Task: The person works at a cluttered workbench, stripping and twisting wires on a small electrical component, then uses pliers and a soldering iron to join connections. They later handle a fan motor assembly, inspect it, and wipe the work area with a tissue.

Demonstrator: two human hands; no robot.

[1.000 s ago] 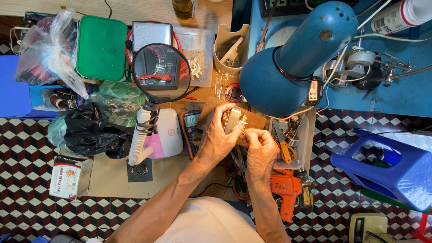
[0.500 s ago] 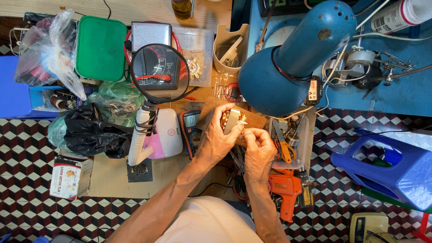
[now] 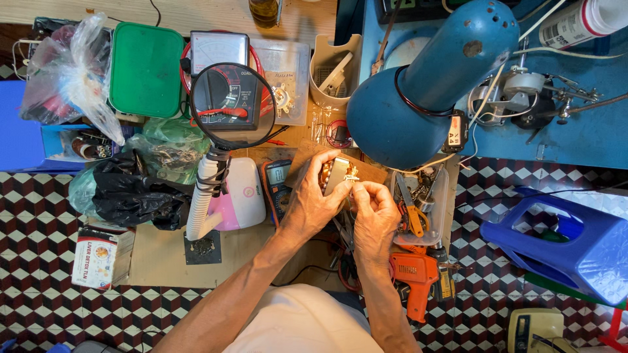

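Observation:
My left hand (image 3: 313,204) grips a small electrical part (image 3: 338,173) with copper windings and a pale metal face, held up under the blue lamp shade (image 3: 428,85). My right hand (image 3: 375,216) is closed beside it, fingertips pinched at the part's right edge where thin gold-coloured leads stick out. Whatever the right fingers pinch is too small to make out. Both hands hover over a brown board on the low work surface.
A round magnifier on a white flexible stand (image 3: 232,104) stands left of the hands, with a multimeter (image 3: 278,185) beside it. Orange power tool (image 3: 416,278) lies below the right hand, a clear tray with orange-handled pliers (image 3: 413,216) to the right. Bags, green box (image 3: 146,69), blue stool (image 3: 566,242).
The hands stay almost in place; the right fingers have shifted slightly against the part's edge.

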